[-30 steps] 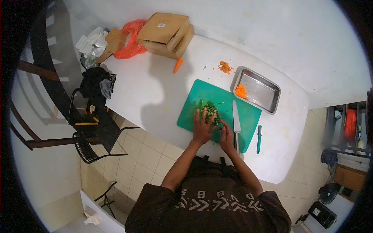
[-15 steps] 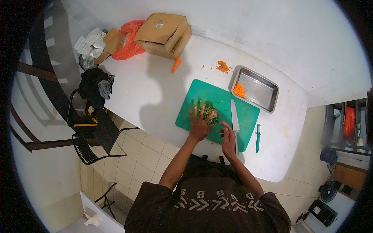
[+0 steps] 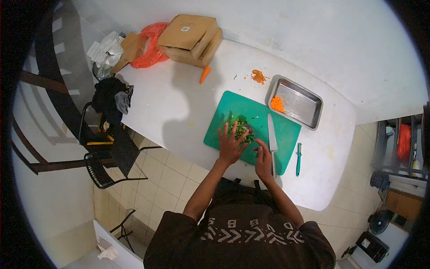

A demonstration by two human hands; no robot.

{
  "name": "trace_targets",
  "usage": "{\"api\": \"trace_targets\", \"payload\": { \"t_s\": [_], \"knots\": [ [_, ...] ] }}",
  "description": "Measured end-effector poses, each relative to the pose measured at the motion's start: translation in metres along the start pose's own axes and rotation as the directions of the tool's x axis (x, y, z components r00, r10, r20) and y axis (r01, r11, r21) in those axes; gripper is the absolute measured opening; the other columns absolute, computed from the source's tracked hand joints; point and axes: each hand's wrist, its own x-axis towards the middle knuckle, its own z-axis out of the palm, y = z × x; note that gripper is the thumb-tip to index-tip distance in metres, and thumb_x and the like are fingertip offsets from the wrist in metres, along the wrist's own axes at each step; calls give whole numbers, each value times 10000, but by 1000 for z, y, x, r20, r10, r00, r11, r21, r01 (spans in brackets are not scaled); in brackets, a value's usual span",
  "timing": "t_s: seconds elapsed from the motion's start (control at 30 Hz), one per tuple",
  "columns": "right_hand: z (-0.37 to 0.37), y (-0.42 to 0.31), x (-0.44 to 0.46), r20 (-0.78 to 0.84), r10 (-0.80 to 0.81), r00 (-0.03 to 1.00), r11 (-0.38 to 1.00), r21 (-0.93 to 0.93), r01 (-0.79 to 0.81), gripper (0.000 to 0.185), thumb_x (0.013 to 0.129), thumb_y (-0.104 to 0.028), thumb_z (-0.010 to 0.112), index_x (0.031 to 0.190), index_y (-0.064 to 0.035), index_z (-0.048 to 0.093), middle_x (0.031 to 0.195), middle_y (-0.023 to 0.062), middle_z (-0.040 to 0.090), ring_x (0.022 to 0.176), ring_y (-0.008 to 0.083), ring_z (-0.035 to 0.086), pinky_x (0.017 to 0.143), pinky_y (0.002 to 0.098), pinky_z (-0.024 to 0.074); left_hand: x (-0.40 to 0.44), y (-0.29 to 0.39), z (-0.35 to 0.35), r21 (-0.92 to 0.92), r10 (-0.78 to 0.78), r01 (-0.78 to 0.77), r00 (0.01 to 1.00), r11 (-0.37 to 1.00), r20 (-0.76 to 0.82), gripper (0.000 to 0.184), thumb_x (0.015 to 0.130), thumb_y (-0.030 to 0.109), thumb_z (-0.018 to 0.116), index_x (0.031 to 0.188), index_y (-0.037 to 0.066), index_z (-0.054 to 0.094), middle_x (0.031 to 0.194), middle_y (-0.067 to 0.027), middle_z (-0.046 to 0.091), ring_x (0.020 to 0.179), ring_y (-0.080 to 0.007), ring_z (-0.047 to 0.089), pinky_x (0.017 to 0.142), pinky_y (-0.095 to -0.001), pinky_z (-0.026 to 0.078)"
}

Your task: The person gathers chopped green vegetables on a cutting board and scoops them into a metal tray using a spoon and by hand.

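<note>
Chopped green leaves [image 3: 242,130] lie in a heap on the green cutting board [image 3: 228,105]. My left hand [image 3: 230,148] rests over the near left side of the heap, fingers spread and holding no tool. Just right of the heap is my right hand [image 3: 263,159], its fingers partly extended and apart, with nothing visible in them. A kitchen knife [image 3: 272,134] lies on the board beyond my right hand, its blade pointing away from me. Some of the greens are hidden beneath my left fingers.
A metal tray [image 3: 319,107] with diced carrot [image 3: 277,104] overlaps the board's far right corner. Right of the board lies a green peeler [image 3: 298,161]. Farther back are orange scraps [image 3: 258,76], a carrot [image 3: 205,75], cardboard boxes [image 3: 190,36] and a red plastic bag [image 3: 152,49].
Both hands stay almost in place over and beside the greens, with only a slight shift of the fingers. The whole view has moved a little.
</note>
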Motion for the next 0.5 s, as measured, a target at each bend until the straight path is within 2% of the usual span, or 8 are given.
{"api": "trace_targets", "payload": {
  "t_s": [0.13, 0.33, 0.4, 0.5],
  "knots": [
    [0, 1, -2, 9, 8, 1000, 999, -41, -7, 367, 1121, -228, 402, 1395, -58, 578, 1308, 54, 654, 954, 125, 622, 763, 275, 470, 2, 2, 4, 0, -26, 26, 1000, 1000, -2, 543, 1037, 608, 395, 1527, 380, 443, 1670, -145, 204, 1517, -500, 131, 1150, -761, 121],
    [0, 1, -2, 23, 38, 999, 999, -30, -37, 371, 1122, -229, 403, 1401, -52, 570, 1324, 56, 652, 960, 118, 628, 750, 262, 468, 4, -1, 3, 62, -127, 126, 992, 990, 26, 564, 1041, 586, 401, 1548, 340, 416, 1674, -148, 188, 1517, -501, 131, 1145, -767, 109],
    [1, 1, -3, 6, 32, 999, 999, -5, -32, 368, 1121, -222, 405, 1399, -45, 568, 1336, 59, 650, 956, 117, 636, 738, 260, 470, 4, -2, 2, 44, -186, 187, 982, 981, -19, 576, 1040, 572, 419, 1562, 330, 395, 1675, -159, 180, 1518, -499, 130, 1146, -765, 105],
    [0, 3, -2, 11, 80, 997, 997, -11, -79, 364, 1120, -214, 402, 1395, -42, 568, 1344, 62, 649, 952, 121, 642, 732, 262, 472, 2, -3, -2, 76, -101, 98, 994, 992, 34, 599, 1026, 614, 412, 1541, 310, 437, 1676, -175, 174, 1506, -525, 143, 1145, -762, 111]
  ]
}}
